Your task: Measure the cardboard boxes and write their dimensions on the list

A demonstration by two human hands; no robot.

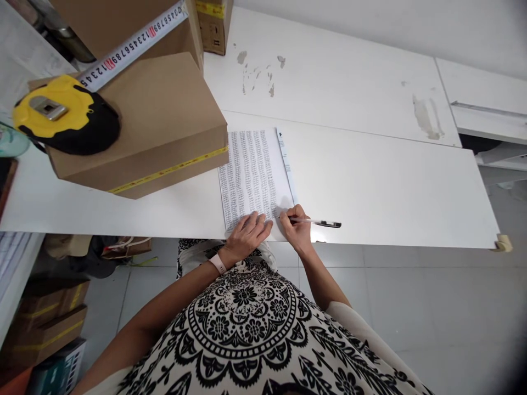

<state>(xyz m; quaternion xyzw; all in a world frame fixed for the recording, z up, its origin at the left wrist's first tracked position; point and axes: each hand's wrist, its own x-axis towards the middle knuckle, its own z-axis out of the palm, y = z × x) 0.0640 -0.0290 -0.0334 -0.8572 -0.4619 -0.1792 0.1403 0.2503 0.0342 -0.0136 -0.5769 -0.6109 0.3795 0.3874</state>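
Note:
A sheet of paper (253, 170) filled with columns of small handwriting lies at the front edge of the white table. My left hand (247, 235) rests flat on its lower part, fingers stretched out and holding nothing. Gripped in my right hand (297, 227) is a pen (321, 222) with a clear barrel and black end, its tip at the sheet's lower right. Under the sheet's right side shows a pale blue printed edge (287, 164).
To the left on the table (370, 186) stands a cardboard box (156, 109) with yellow tape. A yellow and black tape measure (66, 115) lies on it, blade drawn out. Another box (212, 27) stands behind. More boxes (49, 318) sit on the floor at lower left.

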